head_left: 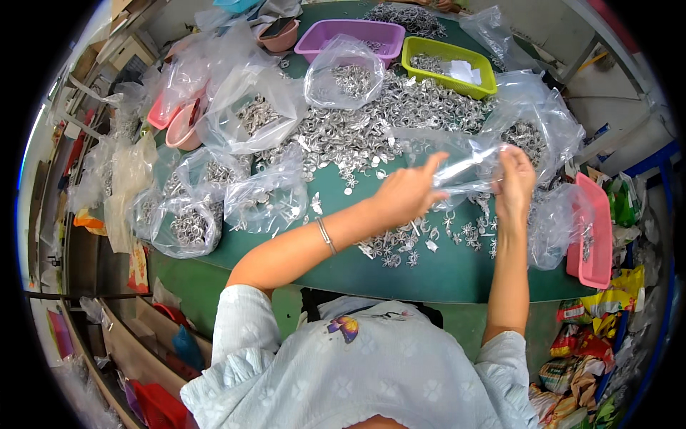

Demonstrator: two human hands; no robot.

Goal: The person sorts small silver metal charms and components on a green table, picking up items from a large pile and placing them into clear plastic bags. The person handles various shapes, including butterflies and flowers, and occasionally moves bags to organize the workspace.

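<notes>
Both my hands hold a clear plastic bag [468,166] stretched between them above a green table [443,268]. My left hand [409,191] pinches its left end, with a thin bracelet on that wrist. My right hand [513,180] grips the right end. Below the bag lie loose small silver flower-shaped metal pieces [400,247]. A large heap of the same pieces [371,125] spreads across the table's middle.
Several clear bags filled with metal pieces [189,225] lie at the left. At the far side stand a purple tray [350,32] and a yellow-green tray [449,64]. A pink tray [594,229] sits at the right edge. Colourful wrappers [593,336] litter the floor at the right.
</notes>
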